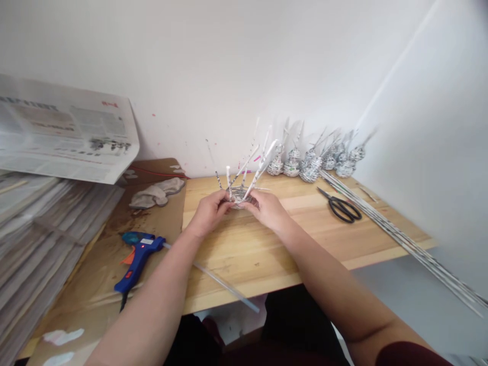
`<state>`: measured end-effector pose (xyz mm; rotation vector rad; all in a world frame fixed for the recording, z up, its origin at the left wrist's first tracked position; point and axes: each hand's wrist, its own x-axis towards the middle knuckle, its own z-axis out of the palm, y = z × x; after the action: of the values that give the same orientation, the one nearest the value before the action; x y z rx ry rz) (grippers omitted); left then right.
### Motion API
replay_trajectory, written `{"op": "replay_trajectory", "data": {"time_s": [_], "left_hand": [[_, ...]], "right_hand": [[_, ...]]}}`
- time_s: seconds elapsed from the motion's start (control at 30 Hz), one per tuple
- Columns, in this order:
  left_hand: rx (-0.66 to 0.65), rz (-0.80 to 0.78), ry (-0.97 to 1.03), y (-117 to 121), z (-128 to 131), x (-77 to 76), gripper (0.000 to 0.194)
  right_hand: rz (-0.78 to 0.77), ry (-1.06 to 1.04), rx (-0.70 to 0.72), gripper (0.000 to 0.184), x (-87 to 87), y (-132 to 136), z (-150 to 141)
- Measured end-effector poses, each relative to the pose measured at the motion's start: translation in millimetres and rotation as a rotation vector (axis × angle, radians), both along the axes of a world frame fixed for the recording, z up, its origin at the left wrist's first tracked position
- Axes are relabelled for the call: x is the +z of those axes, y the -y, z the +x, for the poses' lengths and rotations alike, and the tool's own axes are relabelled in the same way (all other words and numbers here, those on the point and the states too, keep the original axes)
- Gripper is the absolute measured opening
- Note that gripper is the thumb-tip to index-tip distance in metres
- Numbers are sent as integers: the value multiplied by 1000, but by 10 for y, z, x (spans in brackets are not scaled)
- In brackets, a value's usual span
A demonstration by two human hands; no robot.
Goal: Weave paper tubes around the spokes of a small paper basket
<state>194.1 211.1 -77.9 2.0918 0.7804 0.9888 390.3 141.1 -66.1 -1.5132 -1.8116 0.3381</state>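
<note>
Between my two hands, over the wooden table, is a small round weave of rolled newspaper (239, 194), with several paper tubes sticking up and outward from it. My left hand (210, 209) pinches its near left rim, thumb toward the middle. On the near right side, my right hand (266, 207) grips the same rim, its thumb close to the left one. The fingertips are partly hidden behind the weave.
A blue glue gun (139, 259) with a clear glue stick lies left, near a crumpled glove (157, 193) and stacked newspapers (46, 244). Black scissors (341, 207), long paper tubes (396, 234) and several woven gourd-shaped pieces (310, 165) are right. A wall stands behind.
</note>
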Motion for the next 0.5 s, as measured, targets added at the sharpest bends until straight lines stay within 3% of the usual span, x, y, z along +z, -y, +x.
{"op": "replay_trajectory", "data": {"time_s": [0.23,0.5], "left_hand": [[-46,-152,-26,-29,-17,-53,16],[-48,-96,-96,-67,-20,-69,21]], "right_hand": [[-22,-4,-47,27,-166,-98,42],[-48,-2,-5,21,-157,-113,29]]}}
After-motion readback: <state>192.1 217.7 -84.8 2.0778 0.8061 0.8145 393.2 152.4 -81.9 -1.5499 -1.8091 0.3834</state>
